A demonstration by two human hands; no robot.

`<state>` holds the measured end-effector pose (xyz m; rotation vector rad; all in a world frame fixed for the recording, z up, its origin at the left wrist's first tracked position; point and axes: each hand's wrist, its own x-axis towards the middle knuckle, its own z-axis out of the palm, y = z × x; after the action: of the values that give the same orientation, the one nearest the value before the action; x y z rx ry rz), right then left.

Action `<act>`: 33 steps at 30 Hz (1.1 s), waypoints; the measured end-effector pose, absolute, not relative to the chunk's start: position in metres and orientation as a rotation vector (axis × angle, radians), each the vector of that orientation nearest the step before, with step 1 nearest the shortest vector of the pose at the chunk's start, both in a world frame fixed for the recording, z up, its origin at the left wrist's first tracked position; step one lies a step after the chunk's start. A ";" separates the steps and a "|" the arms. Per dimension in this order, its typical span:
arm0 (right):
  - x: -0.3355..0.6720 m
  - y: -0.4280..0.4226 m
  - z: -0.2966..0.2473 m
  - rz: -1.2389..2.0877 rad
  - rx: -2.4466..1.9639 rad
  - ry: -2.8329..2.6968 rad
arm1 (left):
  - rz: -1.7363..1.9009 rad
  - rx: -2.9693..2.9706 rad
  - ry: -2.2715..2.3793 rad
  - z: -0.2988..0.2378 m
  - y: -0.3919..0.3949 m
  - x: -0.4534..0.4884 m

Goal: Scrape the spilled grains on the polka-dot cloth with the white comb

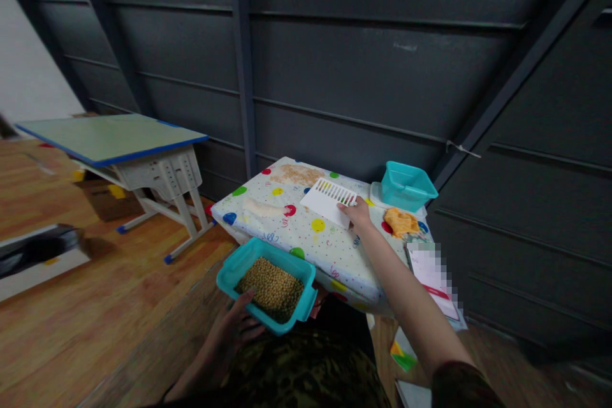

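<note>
My left hand (240,322) grips the near left side of a teal plastic container (228,268), thumb over the rim and fingers underneath. Round tan beans (272,284) cover its bottom. The container is held in front of the table's near edge. Over the table, my right hand (354,211) pinches the right end of a flat white slotted plate (325,202), with its row of slots along the far side. Behind the plate lies a patch of light brown grains (299,174). A pale powdery strip (262,208) is to the plate's left.
The table (306,239) has a balloon-print cover. At its right are a second teal container (406,186), a crumpled orange cloth (400,222) and a paper pad (430,274). A green-topped desk (119,137) stands left; a dark panelled wall (335,70) rises behind.
</note>
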<state>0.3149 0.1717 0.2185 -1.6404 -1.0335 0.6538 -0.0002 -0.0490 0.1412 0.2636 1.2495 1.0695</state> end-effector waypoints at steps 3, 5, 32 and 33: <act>0.318 0.172 0.226 0.739 -1.660 -1.013 | 1.077 0.314 1.274 0.138 -0.050 0.000; 0.319 0.173 0.231 0.816 -1.650 -1.006 | 1.076 0.318 1.261 0.136 -0.051 -0.001; 0.296 0.086 0.218 0.983 -1.393 -1.068 | 1.022 0.315 1.299 0.128 -0.043 -0.004; 0.295 0.080 0.215 1.027 -1.354 -1.091 | 1.019 0.313 1.304 0.130 -0.043 -0.003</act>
<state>0.2950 0.0804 0.2153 -1.3535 -1.0907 1.0275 -0.0031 -0.0435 0.1298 0.3134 1.3035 1.0189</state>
